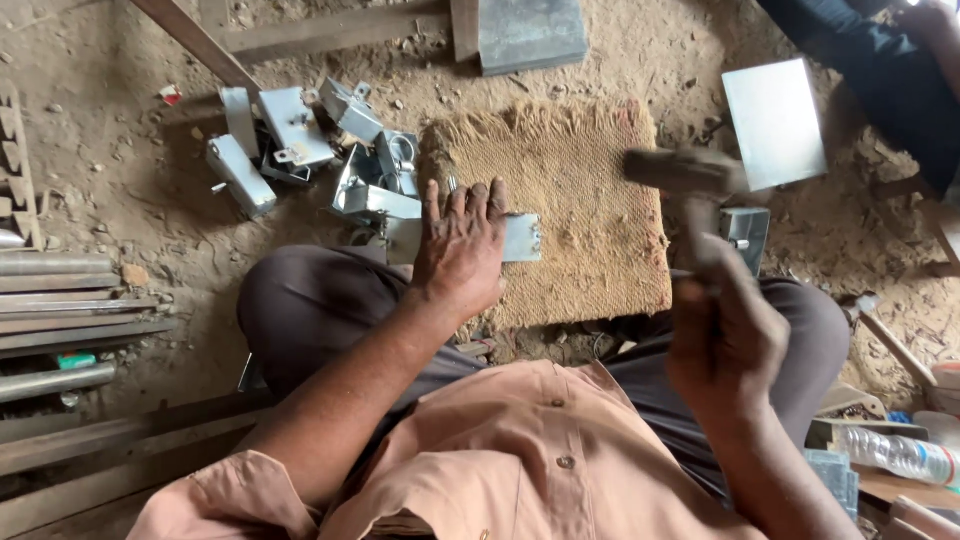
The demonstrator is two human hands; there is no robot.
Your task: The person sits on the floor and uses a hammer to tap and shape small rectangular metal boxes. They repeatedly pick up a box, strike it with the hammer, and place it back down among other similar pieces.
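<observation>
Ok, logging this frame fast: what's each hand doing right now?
Left hand: open, palm flat, pressing the metal piece onto the woven mat.
Right hand: closed around the handle of a raised hammer, blurred.

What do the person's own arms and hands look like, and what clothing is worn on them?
Both hands are bare, with no gloves, rings or watch visible. The left hand shows clearly; the right hand is blurred. The forearms are uncovered. A peach-orange buttoned shirt has sleeves that end above the elbows, with a folded cuff on the left sleeve.
</observation>
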